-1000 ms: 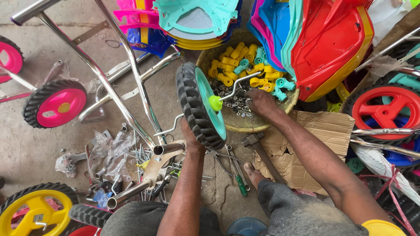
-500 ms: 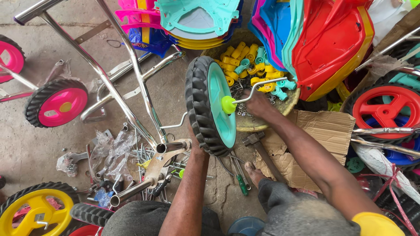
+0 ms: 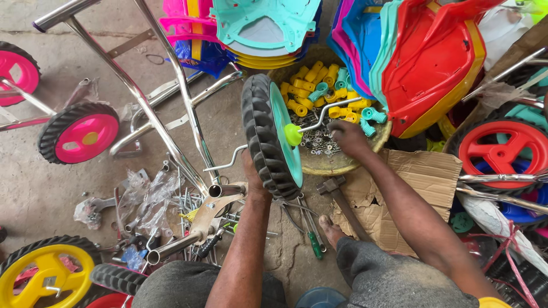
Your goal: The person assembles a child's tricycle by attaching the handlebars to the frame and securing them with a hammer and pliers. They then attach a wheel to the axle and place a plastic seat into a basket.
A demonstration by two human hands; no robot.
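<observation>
left hand (image 3: 253, 174) grips teal-hub wheel (image 3: 273, 137) upright, beside basin (image 3: 319, 165) | right hand (image 3: 345, 136) fingers curled in basin's washers (image 3: 317, 141), grip unclear | advice: keep wheel steady, pick one washer

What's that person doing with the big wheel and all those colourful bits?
A person sits on the ground among toy tricycle parts. The left hand holds a black-tyred wheel with a teal hub upright; a bent metal crank rod runs through its middle, with a yellow-green cap on the hub. The right hand reaches into a round basket of small metal hardware and yellow and teal plastic pieces. A shiny metal frame, a hammer and screwdrivers lie around.
</observation>
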